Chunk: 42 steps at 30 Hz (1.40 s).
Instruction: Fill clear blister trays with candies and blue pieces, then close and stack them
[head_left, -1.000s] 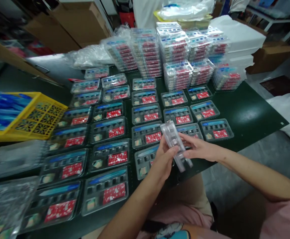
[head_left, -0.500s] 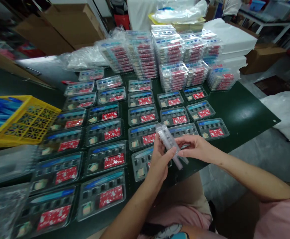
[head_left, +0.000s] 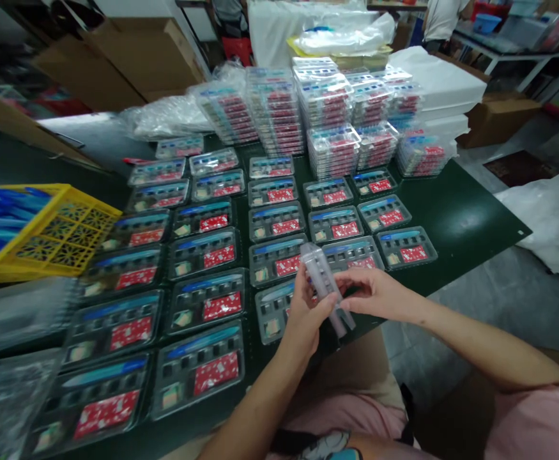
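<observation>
Nearest of all, below the clear plastic trays (head_left: 322, 275) that serve as landmark here, is pink clothing (head_left: 356, 415) over the person's lap, with a pink sleeve (head_left: 538, 418) to their lower right. The clear plastic trays are held tilted above the near edge of the green desk (head_left: 468, 214), and at their lower end two layers stand apart. On their left side the left grip (head_left: 308, 310) is closed around them, its thumb laid across the front; on their right side the right grip (head_left: 375, 294) has bent fingers against the edge, though whether these pinch it I cannot tell. Just left of the clear plastic trays, partly hidden by the left grip, lies a filled blister tray (head_left: 272, 313). Farther left of them, columns of like trays lie flat, many showing a blue pen (head_left: 205, 342), a red patterned packet (head_left: 216, 374) and a small pale piece (head_left: 172, 395). Well to their left are a crumpled clear bag (head_left: 11, 402) and a yellow openwork basket (head_left: 80, 230) full of blue pens (head_left: 6, 217). Beyond them, more filled trays lead to tall stacks of trays (head_left: 333, 150), with clear plastic wrap (head_left: 164, 118) to the stacks' left. Farthest beyond the landmark are an open cardboard box (head_left: 145, 61) to the left and, to the right, a person in a white top (head_left: 441, 22).
</observation>
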Motion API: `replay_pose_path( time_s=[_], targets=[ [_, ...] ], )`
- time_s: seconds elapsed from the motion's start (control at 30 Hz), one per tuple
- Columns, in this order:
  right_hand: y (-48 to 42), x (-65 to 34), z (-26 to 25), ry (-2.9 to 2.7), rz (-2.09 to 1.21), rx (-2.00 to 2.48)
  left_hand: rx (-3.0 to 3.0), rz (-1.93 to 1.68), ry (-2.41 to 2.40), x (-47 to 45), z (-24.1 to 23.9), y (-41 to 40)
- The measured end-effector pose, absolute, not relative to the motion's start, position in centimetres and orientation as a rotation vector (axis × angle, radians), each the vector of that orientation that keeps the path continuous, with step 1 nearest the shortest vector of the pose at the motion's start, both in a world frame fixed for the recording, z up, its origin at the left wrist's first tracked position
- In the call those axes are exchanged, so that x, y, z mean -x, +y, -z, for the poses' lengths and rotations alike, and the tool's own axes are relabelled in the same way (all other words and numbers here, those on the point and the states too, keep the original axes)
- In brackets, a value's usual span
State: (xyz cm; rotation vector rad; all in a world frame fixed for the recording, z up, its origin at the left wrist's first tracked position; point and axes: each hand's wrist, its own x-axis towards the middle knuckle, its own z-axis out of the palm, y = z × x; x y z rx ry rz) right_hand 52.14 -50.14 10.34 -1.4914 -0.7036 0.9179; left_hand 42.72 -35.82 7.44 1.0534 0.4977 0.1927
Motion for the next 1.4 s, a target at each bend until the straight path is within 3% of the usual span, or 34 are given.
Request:
replay_pose_path(
  time_s=[0.83,1.13,1.4],
  targets=[
    [-49.2,-49.1,-11.7,-1.072,-0.474,1.971,-1.210,-0.273,0.514,-41.0,-6.4,-35.8],
    [-49.5,-48.2,-11.5,-1.083,-0.478,1.968,-1.300,-0.259,0.469,-40.4,-5.8,-35.4],
    [-49.2,-47.8,-11.3,-1.028,-0.292,1.967,-1.246,-0.278,0.450,-40.2,-6.5,-35.8]
  ],
)
